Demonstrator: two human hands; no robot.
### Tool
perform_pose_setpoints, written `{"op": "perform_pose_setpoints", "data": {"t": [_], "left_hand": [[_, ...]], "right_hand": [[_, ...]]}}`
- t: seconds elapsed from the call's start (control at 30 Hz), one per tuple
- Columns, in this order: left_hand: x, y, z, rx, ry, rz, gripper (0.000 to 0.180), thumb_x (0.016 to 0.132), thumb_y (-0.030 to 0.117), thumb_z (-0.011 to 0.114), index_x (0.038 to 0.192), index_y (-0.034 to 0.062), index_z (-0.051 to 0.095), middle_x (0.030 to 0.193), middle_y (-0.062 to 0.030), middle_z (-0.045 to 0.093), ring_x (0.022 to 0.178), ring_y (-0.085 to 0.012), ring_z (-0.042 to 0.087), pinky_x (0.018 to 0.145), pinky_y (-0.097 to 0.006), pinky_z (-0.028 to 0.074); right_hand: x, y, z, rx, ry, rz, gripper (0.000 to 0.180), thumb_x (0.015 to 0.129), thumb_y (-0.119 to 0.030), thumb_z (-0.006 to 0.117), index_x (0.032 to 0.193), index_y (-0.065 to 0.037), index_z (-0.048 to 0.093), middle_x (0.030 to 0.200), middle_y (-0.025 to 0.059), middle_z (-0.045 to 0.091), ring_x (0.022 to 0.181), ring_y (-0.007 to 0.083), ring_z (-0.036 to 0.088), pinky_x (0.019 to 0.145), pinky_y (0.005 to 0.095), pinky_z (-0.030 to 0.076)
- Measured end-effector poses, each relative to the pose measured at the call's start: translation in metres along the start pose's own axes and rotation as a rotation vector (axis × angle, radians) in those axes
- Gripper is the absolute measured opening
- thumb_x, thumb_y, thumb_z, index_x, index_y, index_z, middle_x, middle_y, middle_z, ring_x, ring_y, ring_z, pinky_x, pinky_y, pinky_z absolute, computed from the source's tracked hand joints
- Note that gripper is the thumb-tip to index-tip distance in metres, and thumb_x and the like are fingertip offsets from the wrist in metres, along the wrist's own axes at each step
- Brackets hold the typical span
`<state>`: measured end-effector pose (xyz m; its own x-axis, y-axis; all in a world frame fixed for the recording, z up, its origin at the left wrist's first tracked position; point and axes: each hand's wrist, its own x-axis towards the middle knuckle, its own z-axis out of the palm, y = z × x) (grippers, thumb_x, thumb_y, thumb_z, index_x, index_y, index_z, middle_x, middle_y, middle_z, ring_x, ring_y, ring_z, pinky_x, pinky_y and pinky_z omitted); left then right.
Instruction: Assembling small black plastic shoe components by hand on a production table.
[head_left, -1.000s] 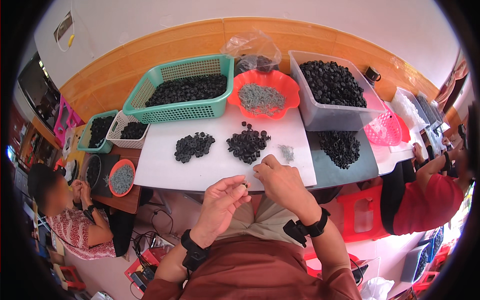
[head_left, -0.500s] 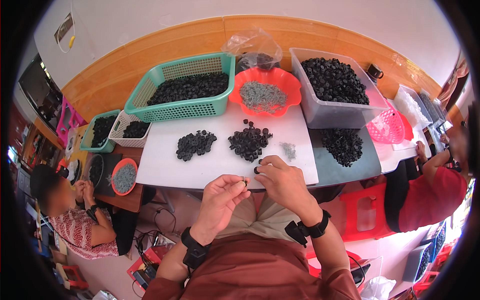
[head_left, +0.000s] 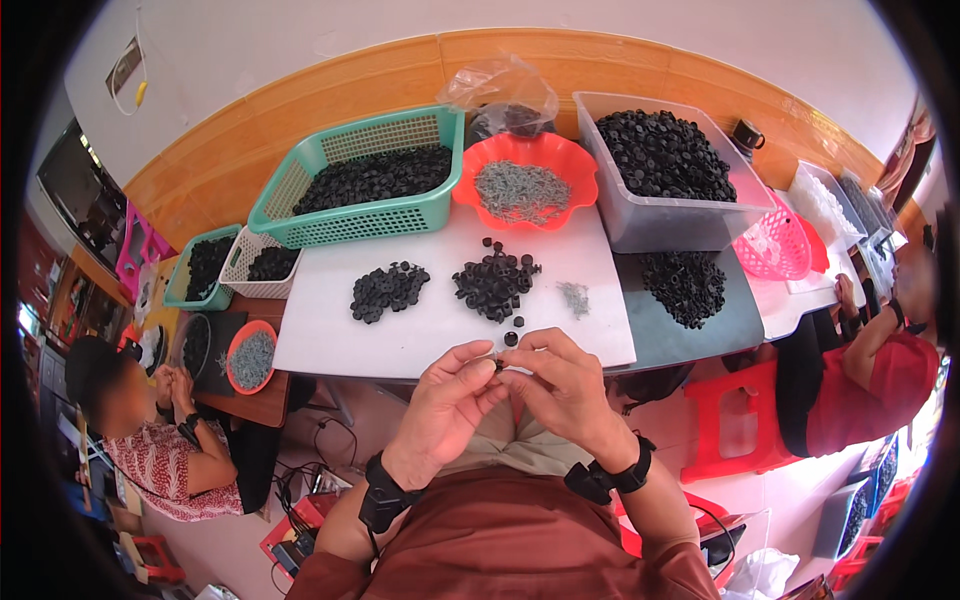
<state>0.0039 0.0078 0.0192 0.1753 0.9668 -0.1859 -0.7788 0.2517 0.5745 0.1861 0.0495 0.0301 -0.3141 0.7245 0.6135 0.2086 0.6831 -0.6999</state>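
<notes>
Both hands meet just beyond the table's near edge, fingertips together. My left hand (head_left: 440, 410) pinches a small black part (head_left: 498, 366) between thumb and forefinger. Closed on that same part from the other side are the fingers of my right hand (head_left: 562, 392); the part's shape is mostly hidden. Two loose black pieces lie on the white board (head_left: 420, 345) just ahead of the fingertips, the nearer being a round black cap (head_left: 511, 339). Past them are a heap of black caps (head_left: 494, 284), a flatter pile of black discs (head_left: 388, 292) and a little pile of pale screw-like pieces (head_left: 573, 298).
Along the back stand a green basket (head_left: 380, 224), a red scalloped bowl (head_left: 470, 205) of grey pieces and a clear bin (head_left: 665, 225) of black parts. More black parts (head_left: 683, 288) lie on a dark mat at right. Co-workers sit at left (head_left: 165, 440) and right (head_left: 870, 370).
My right hand has moved from beside the loose black pieces down to my left fingertips, and its fingers have closed there. The two loose pieces now show uncovered on the board.
</notes>
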Motion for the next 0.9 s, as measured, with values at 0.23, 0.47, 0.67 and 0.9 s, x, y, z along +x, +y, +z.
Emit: {"op": "perform_pose_setpoints", "data": {"t": [0.23, 0.47, 0.67, 0.9], "left_hand": [[0.003, -0.001, 0.000, 0.053, -0.038, -0.042, 0.026, 0.101, 0.008, 0.064, 0.127, 0.0075, 0.065, 0.110, -0.0063, 0.072, 0.099, -0.0164, 0.070, 0.092, -0.034, 0.059], [0.005, -0.001, 0.005, 0.033, -0.055, -0.049, 0.022, 0.100, 0.007, 0.066, 0.122, 0.0046, 0.066, 0.107, -0.0076, 0.072, 0.097, -0.0158, 0.071, 0.090, -0.032, 0.060], [0.007, -0.003, 0.005, 0.065, -0.050, -0.061, 0.018, 0.101, 0.010, 0.066, 0.119, 0.0071, 0.066, 0.106, -0.0058, 0.072, 0.097, -0.0163, 0.070, 0.091, -0.033, 0.059], [0.008, -0.005, 0.005, 0.039, -0.031, -0.064, 0.015, 0.100, 0.010, 0.067, 0.115, 0.0092, 0.068, 0.105, -0.0047, 0.073, 0.097, -0.0160, 0.071, 0.090, -0.032, 0.059]], "right_hand": [[-0.006, 0.009, 0.003, 0.019, 0.053, -0.006, 0.026, 0.080, 0.003, 0.082, 0.104, -0.005, 0.077, 0.095, 0.0084, 0.066, 0.072, 0.0162, 0.065, 0.060, 0.0278, 0.051], [-0.008, 0.014, 0.000, 0.154, 0.061, 0.047, 0.023, 0.084, 0.004, 0.079, 0.105, -0.004, 0.077, 0.095, 0.0063, 0.066, 0.075, 0.0120, 0.064, 0.060, 0.0252, 0.051], [-0.013, 0.016, 0.000, 0.207, 0.068, 0.078, 0.022, 0.086, 0.005, 0.077, 0.107, -0.003, 0.076, 0.097, 0.0068, 0.066, 0.076, 0.0091, 0.063, 0.061, 0.0223, 0.052], [-0.012, 0.010, 0.000, 0.161, 0.089, 0.053, 0.022, 0.088, 0.003, 0.076, 0.109, -0.004, 0.076, 0.097, 0.0075, 0.066, 0.077, 0.0131, 0.065, 0.064, 0.0256, 0.053]]}}
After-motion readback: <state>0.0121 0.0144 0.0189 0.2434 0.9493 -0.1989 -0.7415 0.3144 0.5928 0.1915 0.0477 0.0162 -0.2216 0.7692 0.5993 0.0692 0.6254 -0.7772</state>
